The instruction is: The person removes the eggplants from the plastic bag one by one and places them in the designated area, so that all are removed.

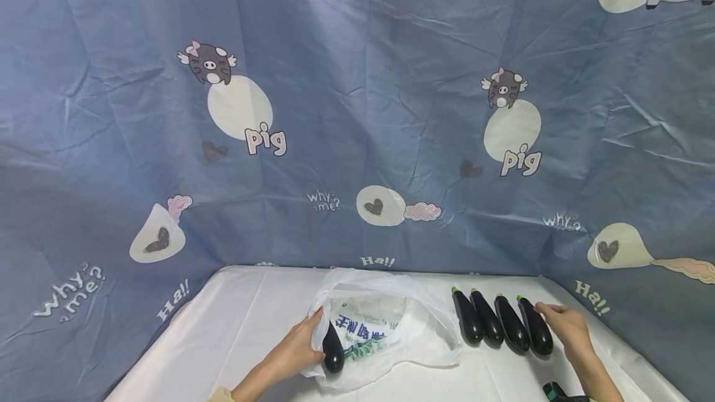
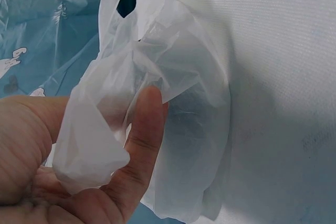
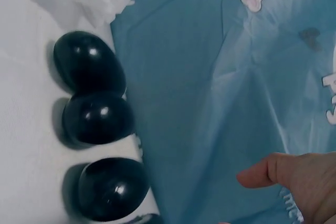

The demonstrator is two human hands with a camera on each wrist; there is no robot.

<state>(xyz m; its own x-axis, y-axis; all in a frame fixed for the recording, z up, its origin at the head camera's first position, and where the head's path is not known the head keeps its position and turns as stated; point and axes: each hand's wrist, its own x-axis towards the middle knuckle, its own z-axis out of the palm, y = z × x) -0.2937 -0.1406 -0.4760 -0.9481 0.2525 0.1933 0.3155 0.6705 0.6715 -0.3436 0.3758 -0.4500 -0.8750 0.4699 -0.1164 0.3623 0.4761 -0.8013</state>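
On the table [image 1: 223, 327], 1 aubergine [image 1: 332, 347] lies in the bag [image 1: 391, 327]; 4 aubergines [image 1: 501, 324] lie side by side to its right.

Soft, even light, fairly dim at the head view's corners. Highlights glint on the eggplants [image 3: 97, 116]. Wrist views soft-focused; backdrop [image 1: 357, 110] bows wide.

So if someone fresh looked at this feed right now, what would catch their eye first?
Probably the row of four dark eggplants lying side by side on the white table, with the right hand touching the rightmost one. Next, the white plastic bag at centre, its edge gripped by the left hand, with a fifth eggplant at its opening. Behind hangs a blue cartoon-pig cloth.
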